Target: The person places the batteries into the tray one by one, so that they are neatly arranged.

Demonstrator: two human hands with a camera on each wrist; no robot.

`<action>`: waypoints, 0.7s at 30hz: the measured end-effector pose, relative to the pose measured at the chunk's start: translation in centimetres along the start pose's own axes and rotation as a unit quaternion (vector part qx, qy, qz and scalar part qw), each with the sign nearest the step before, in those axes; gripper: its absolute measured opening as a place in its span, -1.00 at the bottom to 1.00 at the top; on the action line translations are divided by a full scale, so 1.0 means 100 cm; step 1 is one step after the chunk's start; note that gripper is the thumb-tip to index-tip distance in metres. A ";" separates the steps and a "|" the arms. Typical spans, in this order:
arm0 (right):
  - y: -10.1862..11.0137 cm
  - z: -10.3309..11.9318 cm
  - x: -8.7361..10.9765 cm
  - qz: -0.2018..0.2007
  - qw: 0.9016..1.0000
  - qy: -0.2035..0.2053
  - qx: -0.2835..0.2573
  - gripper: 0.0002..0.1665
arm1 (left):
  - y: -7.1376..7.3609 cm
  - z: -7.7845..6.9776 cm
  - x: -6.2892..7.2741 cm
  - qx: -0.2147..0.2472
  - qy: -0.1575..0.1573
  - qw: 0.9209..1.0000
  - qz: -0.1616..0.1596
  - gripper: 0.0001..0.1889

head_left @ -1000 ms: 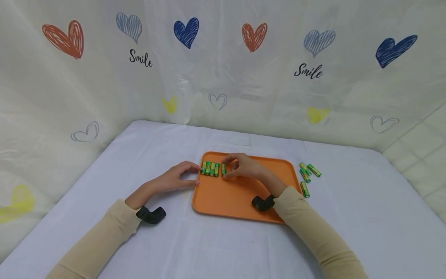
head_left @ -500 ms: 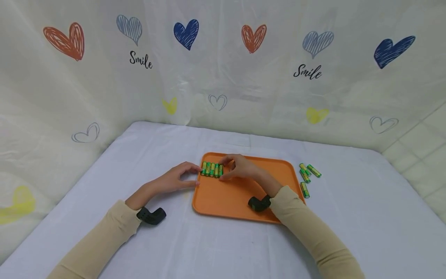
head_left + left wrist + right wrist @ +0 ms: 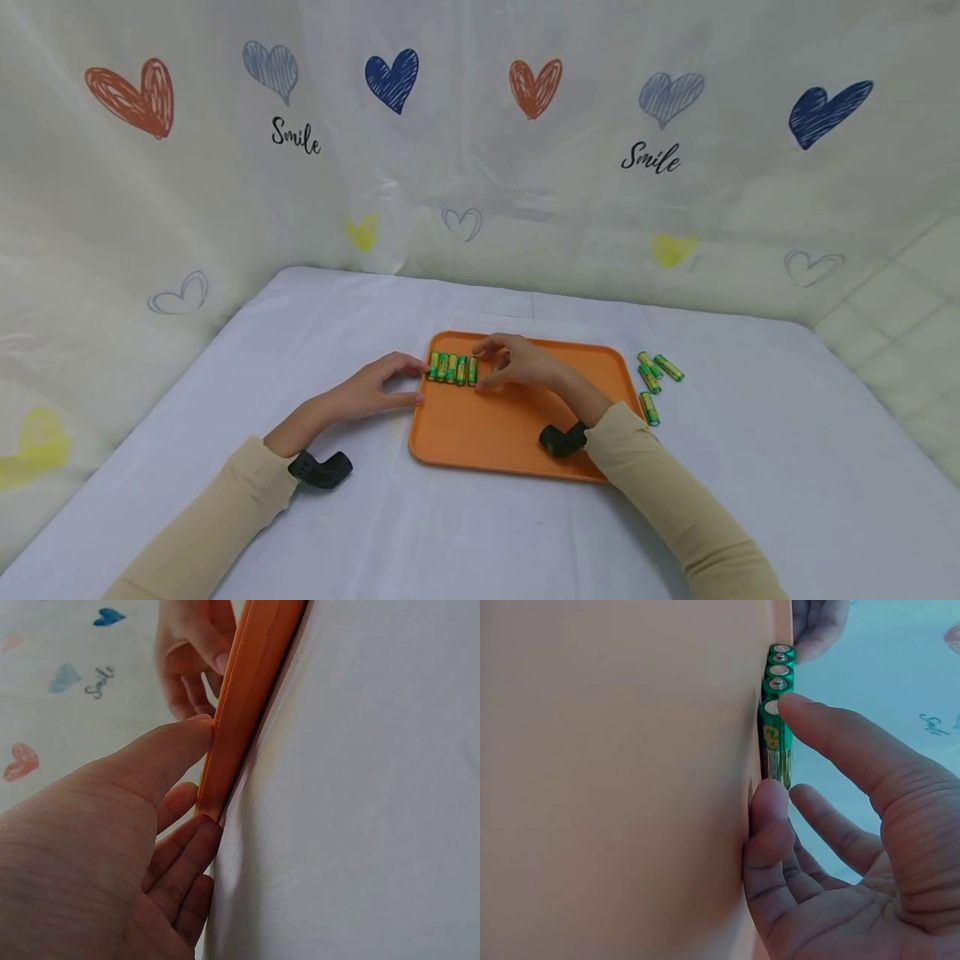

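On the orange tray (image 3: 480, 433), several green-and-yellow AA-size batteries (image 3: 452, 368) lie side by side along the far left corner. My right hand (image 3: 521, 365) pinches the rightmost battery (image 3: 775, 739) of this row end to end, thumb at one end and a fingertip at the other, as the right wrist view shows. A narrow gap separates that battery from its neighbour. My left hand (image 3: 371, 387) is at the tray's left side, thumb and fingers spread. In the left wrist view its fingertips (image 3: 201, 829) touch the tray's outer wall (image 3: 244, 697).
Several more batteries (image 3: 649, 379) lie loose on the white tablecloth (image 3: 480, 542), just right of the tray. A white curtain (image 3: 480, 167) printed with hearts hangs behind the table. Each wrist wears a black camera mount (image 3: 321, 471).
My right hand has brought the pinched battery left to the row; a slight gap to its neighbour now shows again. The left hand stays at the tray's edge. The head view shifts slightly.
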State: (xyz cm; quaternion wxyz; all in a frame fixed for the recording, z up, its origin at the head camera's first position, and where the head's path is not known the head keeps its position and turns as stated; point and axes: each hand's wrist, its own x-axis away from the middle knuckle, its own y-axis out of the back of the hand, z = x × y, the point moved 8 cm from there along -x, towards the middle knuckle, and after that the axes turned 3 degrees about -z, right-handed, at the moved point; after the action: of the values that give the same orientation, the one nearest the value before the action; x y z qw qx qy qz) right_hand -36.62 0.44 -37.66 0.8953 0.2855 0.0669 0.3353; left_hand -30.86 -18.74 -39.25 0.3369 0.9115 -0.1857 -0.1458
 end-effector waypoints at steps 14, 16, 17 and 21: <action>0.026 -0.020 0.030 -0.015 1.000 -0.015 0.007 -0.39 | -0.001 0.002 -0.002 -0.002 -0.007 1.000 -0.005 -0.47; 0.032 -0.022 0.035 -0.027 0.999 -0.014 0.012 -0.39 | -0.001 0.002 -0.001 -0.001 -0.007 1.000 -0.005 -0.47; 0.034 -0.022 0.038 -0.034 0.999 -0.013 0.014 -0.40 | -0.002 0.002 -0.001 0.001 -0.006 1.000 -0.004 -0.47; 0.045 -0.023 0.047 -0.065 0.998 0.005 -0.002 -0.44 | -0.002 0.004 0.000 0.001 -0.002 1.000 -0.005 -0.47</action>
State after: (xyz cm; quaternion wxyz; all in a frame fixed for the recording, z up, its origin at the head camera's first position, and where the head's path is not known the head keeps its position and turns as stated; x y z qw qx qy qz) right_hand -36.29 7.24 -36.71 0.9153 0.2770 0.0891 0.2784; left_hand -31.03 -18.84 -39.67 0.3351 0.9124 -0.1820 -0.1488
